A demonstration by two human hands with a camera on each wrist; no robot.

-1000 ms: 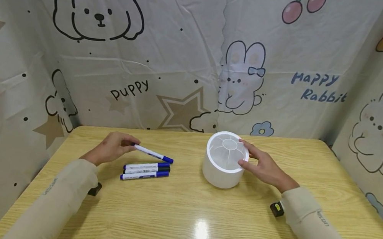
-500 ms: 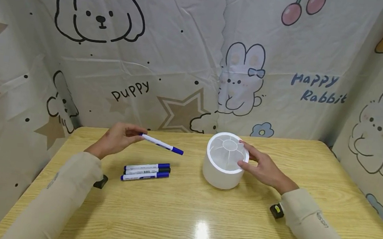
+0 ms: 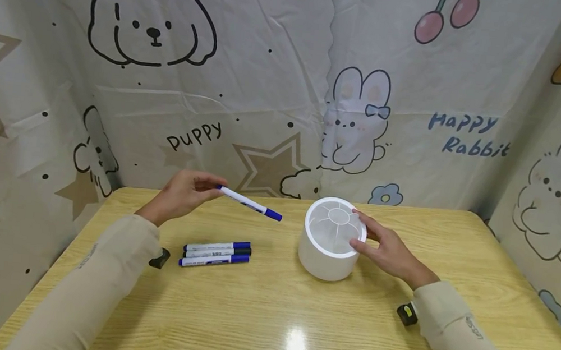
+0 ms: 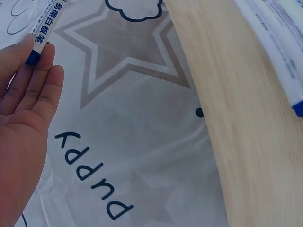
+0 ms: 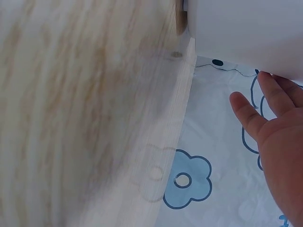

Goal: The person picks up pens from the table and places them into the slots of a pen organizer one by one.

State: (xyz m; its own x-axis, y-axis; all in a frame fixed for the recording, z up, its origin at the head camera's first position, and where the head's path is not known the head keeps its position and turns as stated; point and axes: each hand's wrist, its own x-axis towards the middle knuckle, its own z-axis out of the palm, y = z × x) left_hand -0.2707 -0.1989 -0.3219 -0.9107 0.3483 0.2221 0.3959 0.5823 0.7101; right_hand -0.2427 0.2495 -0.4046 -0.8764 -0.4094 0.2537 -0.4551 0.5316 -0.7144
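My left hand [image 3: 184, 194] pinches the blue-ended tail of a white whiteboard marker [image 3: 249, 202] between thumb and fingers. The marker hangs above the table, its blue cap slanting down towards the right. In the left wrist view, printed characters run along the marker [image 4: 46, 28]. To its right stands a round white pen holder [image 3: 325, 264], upright, with clear dividers inside. My right hand [image 3: 394, 256] touches the holder's right side and rim with spread, fairly straight fingers and thumb. The right wrist view shows fingertips [image 5: 265, 80] at the holder's white wall [image 5: 246, 33].
Three more whiteboard markers [image 3: 215, 253] lie side by side on the wooden table [image 3: 226, 322], nearer me than the left hand. Two have blue caps and one a black cap. A patterned cloth [image 3: 269, 84] hangs behind the table's back edge and at both sides.
My left hand has lifted the marker off the table and carried it up and right, towards the pen holder. The right hand stays at the holder, which has not moved on the table.
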